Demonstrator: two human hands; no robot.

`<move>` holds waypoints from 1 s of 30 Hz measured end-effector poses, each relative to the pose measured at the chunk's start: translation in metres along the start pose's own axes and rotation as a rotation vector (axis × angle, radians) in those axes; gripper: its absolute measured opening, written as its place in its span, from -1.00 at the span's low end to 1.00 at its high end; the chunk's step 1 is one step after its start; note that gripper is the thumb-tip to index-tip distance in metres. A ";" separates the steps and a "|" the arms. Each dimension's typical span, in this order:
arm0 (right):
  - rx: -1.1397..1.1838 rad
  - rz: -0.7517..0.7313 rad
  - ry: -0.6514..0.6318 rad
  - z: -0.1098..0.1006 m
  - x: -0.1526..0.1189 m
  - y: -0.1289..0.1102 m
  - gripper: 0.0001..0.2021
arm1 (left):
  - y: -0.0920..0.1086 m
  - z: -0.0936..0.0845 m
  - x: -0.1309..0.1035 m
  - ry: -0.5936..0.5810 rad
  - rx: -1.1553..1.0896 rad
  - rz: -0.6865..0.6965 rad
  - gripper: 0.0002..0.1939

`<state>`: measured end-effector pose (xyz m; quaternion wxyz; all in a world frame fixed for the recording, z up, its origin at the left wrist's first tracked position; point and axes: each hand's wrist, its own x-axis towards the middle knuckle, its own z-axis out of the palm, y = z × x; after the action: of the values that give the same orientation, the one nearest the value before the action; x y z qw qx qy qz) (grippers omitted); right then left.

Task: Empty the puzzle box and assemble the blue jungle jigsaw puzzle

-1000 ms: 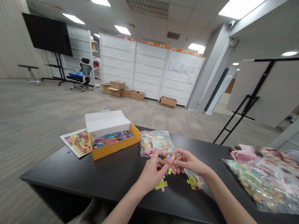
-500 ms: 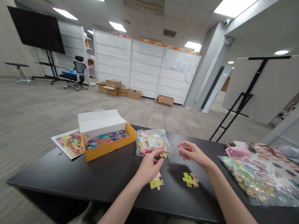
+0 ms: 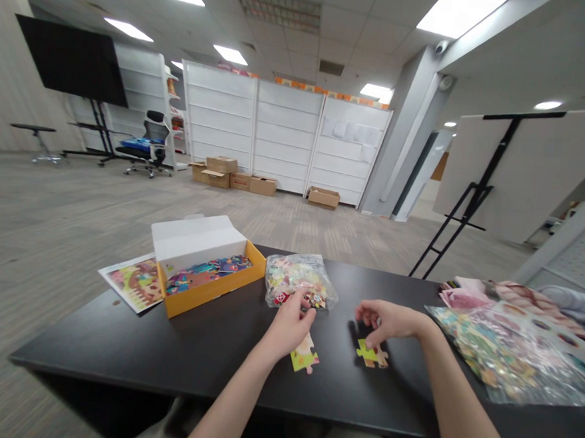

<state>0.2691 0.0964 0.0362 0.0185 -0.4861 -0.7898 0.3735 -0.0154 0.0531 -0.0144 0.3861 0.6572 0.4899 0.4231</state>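
1. One green-and-brown puzzle section [image 3: 373,358] lies flat on the surface, under the right hand [image 3: 389,321]. We judge it to be two joined pieces; a lift by one end only could split it at the seam.
2. The right fingers are curled, thumb standing apart from the fingertips, nothing seen between them. The thumb overlaps the section in view; we cannot tell contact. A press there could push it askew.
3. A second section [image 3: 305,361], pale and green, lies partly hidden beneath the left hand [image 3: 290,322]. A careless drag of the wrist could shift it unnoticed.
4. The left fingers are loosely bent at the near side of a clear bag [image 3: 288,275]; we cannot tell whether they pinch anything. Should they snag the plastic, pieces could spill, if it is unsealed.
5. The yellow box [image 3: 217,290] stands open, loose pieces inside; a knock could mix sets.
6. The printed sheet [image 3: 135,285] appears to jut past the edge of the surface [image 3: 223,354]. We consider a brush sufficient to drop it.
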 end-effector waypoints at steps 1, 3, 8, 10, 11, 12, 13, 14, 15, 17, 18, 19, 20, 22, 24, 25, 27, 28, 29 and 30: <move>-0.060 0.025 -0.008 0.000 -0.002 0.000 -0.29 | 0.001 0.000 0.000 -0.009 -0.016 0.004 -0.59; -0.163 0.083 -0.018 0.002 -0.003 -0.002 -0.24 | 0.001 0.000 0.000 -0.025 -0.056 0.010 -0.62; -0.313 0.179 -0.008 0.009 -0.004 -0.012 -0.26 | 0.004 0.001 0.001 -0.041 -0.171 -0.068 -0.74; -0.333 0.183 0.004 0.011 -0.004 -0.014 -0.30 | 0.008 0.000 0.000 -0.073 -0.227 -0.141 -0.73; -0.326 0.185 0.010 0.011 -0.004 -0.013 -0.33 | 0.010 0.000 -0.001 -0.092 -0.257 -0.179 -0.70; -0.305 0.188 0.019 0.011 -0.003 -0.012 -0.36 | 0.013 -0.001 -0.002 -0.106 -0.287 -0.210 -0.66; -0.276 0.189 0.031 0.011 -0.002 -0.010 -0.38 | 0.015 -0.002 -0.003 -0.117 -0.312 -0.234 -0.61; -0.249 0.189 0.049 0.011 -0.001 -0.009 -0.41 | 0.017 -0.003 -0.003 -0.122 -0.329 -0.247 -0.58; -0.228 0.183 0.074 0.011 0.001 -0.007 -0.45 | 0.018 -0.003 -0.004 -0.126 -0.336 -0.253 -0.56; -0.217 0.152 0.136 0.011 0.005 -0.003 -0.54 | 0.018 -0.003 -0.004 -0.118 -0.313 -0.243 -0.58; -0.225 0.131 0.172 0.011 0.007 -0.002 -0.59 | 0.018 -0.003 -0.004 -0.109 -0.287 -0.231 -0.61; -0.234 0.111 0.205 0.011 0.009 -0.001 -0.63 | 0.017 -0.003 -0.004 -0.098 -0.252 -0.213 -0.63; -0.241 0.095 0.232 0.011 0.010 -0.001 -0.67 | 0.016 -0.004 -0.004 -0.086 -0.209 -0.187 -0.65; -0.261 0.077 0.263 0.011 0.012 -0.002 -0.67 | 0.015 -0.006 -0.006 -0.076 -0.096 -0.106 -0.67; -0.284 0.076 0.256 0.010 0.011 -0.003 -0.59 | 0.016 -0.010 -0.011 -0.092 0.055 -0.005 -0.68; -0.294 0.078 0.242 0.010 0.010 -0.004 -0.55 | 0.018 -0.013 -0.014 -0.106 0.139 0.040 -0.69; -0.304 0.091 0.212 0.009 0.008 -0.006 -0.52 | 0.025 -0.022 -0.024 -0.139 0.305 0.091 -0.70; -0.304 0.096 0.197 0.009 0.007 -0.007 -0.53 | 0.028 -0.026 -0.028 -0.160 0.373 0.106 -0.68; -0.300 0.097 0.187 0.009 0.006 -0.008 -0.54 | 0.031 -0.031 -0.033 -0.193 0.430 0.117 -0.64; -0.294 0.093 0.180 0.009 0.005 -0.008 -0.56 | 0.033 -0.035 -0.036 -0.228 0.482 0.125 -0.58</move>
<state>0.2568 0.0932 0.0326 0.0004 -0.5511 -0.8077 0.2095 -0.0430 0.0137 0.0219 0.2443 0.8024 0.4884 0.2408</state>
